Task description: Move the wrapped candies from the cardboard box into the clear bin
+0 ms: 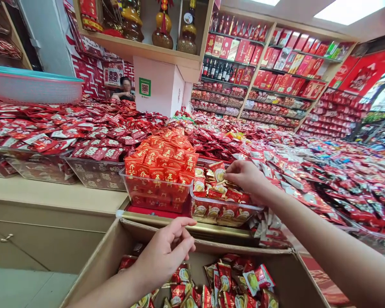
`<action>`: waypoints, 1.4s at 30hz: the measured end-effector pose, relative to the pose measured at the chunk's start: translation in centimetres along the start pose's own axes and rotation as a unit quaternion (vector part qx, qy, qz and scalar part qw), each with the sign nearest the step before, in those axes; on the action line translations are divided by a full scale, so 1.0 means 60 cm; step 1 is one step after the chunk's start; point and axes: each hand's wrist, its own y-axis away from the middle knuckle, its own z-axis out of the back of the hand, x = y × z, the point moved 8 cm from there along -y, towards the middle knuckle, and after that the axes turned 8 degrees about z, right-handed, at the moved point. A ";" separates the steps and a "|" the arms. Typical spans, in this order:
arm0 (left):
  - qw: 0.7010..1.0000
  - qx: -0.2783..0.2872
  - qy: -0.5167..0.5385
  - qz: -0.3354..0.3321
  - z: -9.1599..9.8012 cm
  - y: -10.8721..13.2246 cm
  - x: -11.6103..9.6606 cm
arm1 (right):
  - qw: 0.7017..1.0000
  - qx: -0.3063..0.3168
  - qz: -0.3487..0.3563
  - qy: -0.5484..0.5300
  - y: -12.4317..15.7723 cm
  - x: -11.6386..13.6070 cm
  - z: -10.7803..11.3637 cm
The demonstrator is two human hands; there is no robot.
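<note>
My right hand (248,177) reaches over a clear plastic bin (208,204) of red-and-gold durian candies. Its thumb and fingers are pinched at the edge of one small candy packet (219,173) on top of the pile. Nothing is in my left hand (170,246), which hovers palm inward above an open cardboard box (295,265), its fingers slightly curled and apart. Loose durian candies (224,278) of the same kind lie in the bottom of the box, partly hidden by my left forearm.
Left of the durian bin, a clear bin (154,192) is heaped with orange-red packets. More bins of red wrapped sweets (96,149) line the counter. A teal-and-pink basket (32,85) rests at the left. A person (123,89) is behind the counter. Stocked shelves (253,72) stand at the back.
</note>
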 end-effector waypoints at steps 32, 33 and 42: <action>0.941 0.021 -0.317 -0.115 -0.011 0.006 0.000 | 0.976 0.041 0.007 0.213 -0.008 0.000 -0.065; 0.939 0.023 -0.322 -0.118 -0.013 0.007 0.001 | 0.976 0.052 0.004 0.209 -0.008 0.000 -0.068; 0.933 0.037 -0.340 -0.113 -0.019 0.009 0.006 | 0.973 0.147 -0.032 0.177 -0.004 -0.009 -0.070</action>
